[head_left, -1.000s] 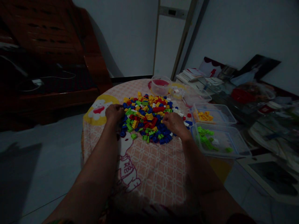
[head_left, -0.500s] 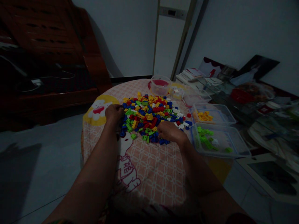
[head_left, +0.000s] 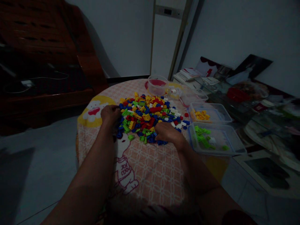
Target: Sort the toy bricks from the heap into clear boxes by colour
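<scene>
A heap of small plastic bricks (head_left: 147,117) in blue, red, yellow, green and white lies on a round table with a pink patterned cloth (head_left: 150,168). My left hand (head_left: 110,115) rests on the heap's left edge with its fingers curled down into the bricks. My right hand (head_left: 167,132) lies at the heap's near right edge, fingers bent over blue bricks. Whether either hand holds a brick is hidden. Right of the heap stand a clear box with green bricks (head_left: 214,142) and a clear box with yellow bricks (head_left: 208,113).
A round tub with a red base (head_left: 157,85) and further clear containers (head_left: 187,95) stand at the table's far side. Dark wooden furniture (head_left: 44,72) fills the left. Papers, frames and clutter (head_left: 246,93) cover the floor on the right.
My right hand has slid left and nearer along the heap's front edge, uncovering white and red bricks by the boxes. My left hand has stayed in place. The view has shifted slightly.
</scene>
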`<action>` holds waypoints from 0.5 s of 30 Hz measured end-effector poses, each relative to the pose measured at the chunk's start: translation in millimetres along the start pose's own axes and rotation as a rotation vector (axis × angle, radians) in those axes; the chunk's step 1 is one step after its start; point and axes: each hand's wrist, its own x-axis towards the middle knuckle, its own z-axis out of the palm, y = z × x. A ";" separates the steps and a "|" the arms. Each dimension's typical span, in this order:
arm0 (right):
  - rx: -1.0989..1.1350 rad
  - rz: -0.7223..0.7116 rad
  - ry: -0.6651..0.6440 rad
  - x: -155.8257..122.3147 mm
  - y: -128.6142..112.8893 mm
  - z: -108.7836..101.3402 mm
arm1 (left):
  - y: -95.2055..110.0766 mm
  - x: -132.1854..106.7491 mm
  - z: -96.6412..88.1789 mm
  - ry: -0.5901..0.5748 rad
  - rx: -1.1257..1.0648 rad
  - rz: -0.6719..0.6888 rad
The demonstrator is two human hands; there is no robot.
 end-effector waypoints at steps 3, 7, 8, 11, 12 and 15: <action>-0.006 0.000 0.001 -5.6 -1.5 -5.2 | -1.2 1.9 0.6 -0.001 0.008 0.005; 0.060 -0.001 0.086 -20.1 11.3 -12.8 | -2.5 4.1 2.7 -0.012 0.022 -0.001; 0.078 0.008 0.123 -23.6 16.8 -14.0 | -3.0 4.5 3.4 -0.016 0.021 -0.005; 0.108 0.073 0.229 -33.8 35.0 -17.3 | -4.7 5.6 4.7 -0.011 0.014 -0.005; 0.110 0.102 0.254 -37.7 41.0 -18.7 | -5.2 5.9 4.9 -0.008 0.013 0.000; 0.107 0.209 0.306 -53.7 60.3 -23.9 | -5.6 6.5 4.8 -0.009 0.016 0.004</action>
